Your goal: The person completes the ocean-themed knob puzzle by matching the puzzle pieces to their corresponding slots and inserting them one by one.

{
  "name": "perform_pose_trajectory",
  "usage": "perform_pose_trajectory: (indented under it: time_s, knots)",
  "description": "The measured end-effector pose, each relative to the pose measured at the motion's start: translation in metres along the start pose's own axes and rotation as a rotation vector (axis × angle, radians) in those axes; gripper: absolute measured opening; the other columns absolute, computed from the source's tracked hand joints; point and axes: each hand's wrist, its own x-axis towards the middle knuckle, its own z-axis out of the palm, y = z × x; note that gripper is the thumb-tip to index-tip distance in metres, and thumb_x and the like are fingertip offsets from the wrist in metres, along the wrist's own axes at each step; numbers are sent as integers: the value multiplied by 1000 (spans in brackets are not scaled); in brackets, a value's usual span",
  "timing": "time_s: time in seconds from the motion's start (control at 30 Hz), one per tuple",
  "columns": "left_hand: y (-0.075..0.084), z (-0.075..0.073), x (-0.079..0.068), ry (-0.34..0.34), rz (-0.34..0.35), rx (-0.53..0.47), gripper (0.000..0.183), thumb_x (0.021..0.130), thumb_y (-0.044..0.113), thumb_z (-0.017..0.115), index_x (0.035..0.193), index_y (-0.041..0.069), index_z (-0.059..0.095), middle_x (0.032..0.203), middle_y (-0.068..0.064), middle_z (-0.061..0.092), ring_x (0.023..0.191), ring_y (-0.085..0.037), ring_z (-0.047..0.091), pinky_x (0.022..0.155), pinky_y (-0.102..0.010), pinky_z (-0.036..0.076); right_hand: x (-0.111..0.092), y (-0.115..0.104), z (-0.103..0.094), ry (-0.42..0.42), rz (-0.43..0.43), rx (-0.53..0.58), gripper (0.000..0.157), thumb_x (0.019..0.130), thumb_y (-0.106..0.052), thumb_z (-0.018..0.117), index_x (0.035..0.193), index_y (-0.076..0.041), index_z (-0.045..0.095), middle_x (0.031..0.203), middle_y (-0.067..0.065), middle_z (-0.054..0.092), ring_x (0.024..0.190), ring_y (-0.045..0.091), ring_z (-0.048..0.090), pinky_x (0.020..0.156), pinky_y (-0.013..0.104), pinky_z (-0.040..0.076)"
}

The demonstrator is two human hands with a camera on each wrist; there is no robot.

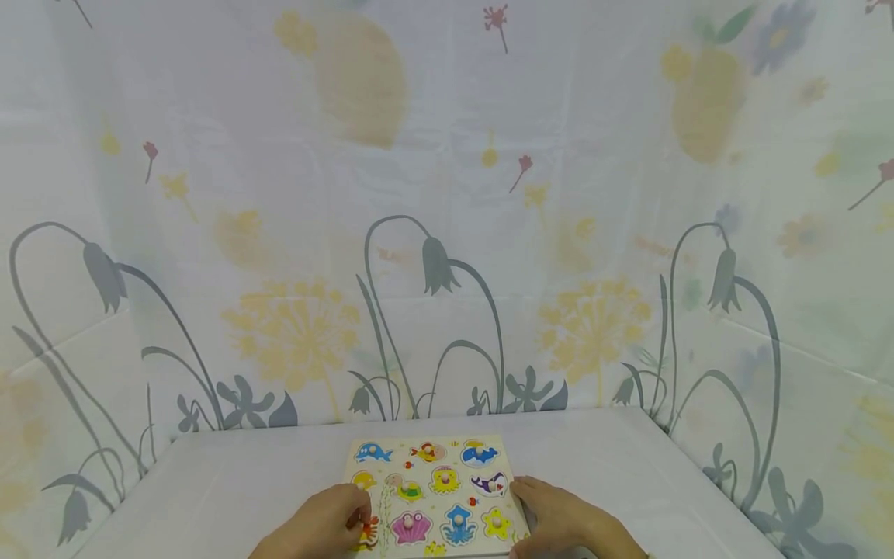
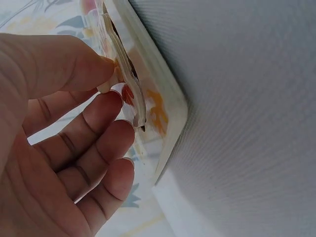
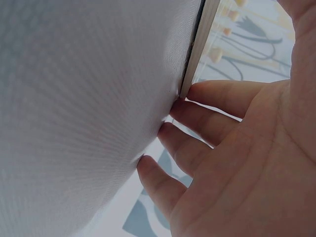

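A wooden peg puzzle board (image 1: 438, 466) with sea-animal pieces lies flat before me. My left hand (image 1: 323, 519) is over its front left corner, pinching the small knob of an orange-red puzzle piece (image 1: 370, 531). In the left wrist view that puzzle piece (image 2: 129, 81) sits tilted, with part of its edge raised above the board's surface; the other fingers bend loosely beside it. At the board's right side, my right hand (image 1: 564, 519) rests with fingers extended. In the right wrist view its fingertips press the white cloth, the nearest ones against the board's edge (image 3: 200, 47).
Other knobbed pieces stand in the board, among them a pink shell (image 1: 410, 528), a blue squid (image 1: 459, 530), a yellow starfish (image 1: 497, 526) and a turtle (image 1: 408, 490). A white cloth covers the table (image 1: 258, 458). Behind it hangs a flower-printed curtain (image 1: 447, 326).
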Motion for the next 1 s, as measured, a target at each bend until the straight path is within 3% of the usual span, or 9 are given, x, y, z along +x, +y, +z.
perform_pose_trajectory:
  time_s: [0.27,0.8,1.0]
  knots:
    - [0,0,-1,9,38,7,15,74,4,65,74,18,60,68,13,46,64,-4,42,60,-25,37,0,-1,-1,1,10,5,95,63,-56,80,136,-4,49,141,14,46,130,38,40,102,57,33]
    - [-1,0,-1,-5,46,42,16,73,5,67,73,19,60,70,14,46,66,-3,43,62,-25,38,1,0,0,-4,26,4,98,61,-58,80,136,-5,49,142,13,45,131,37,40,102,57,32]
    - [-1,0,-2,-18,20,43,16,74,7,69,73,20,60,68,12,45,66,-4,43,62,-26,36,2,0,1,-10,30,8,98,61,-59,79,137,-5,49,142,13,45,131,37,39,102,57,32]
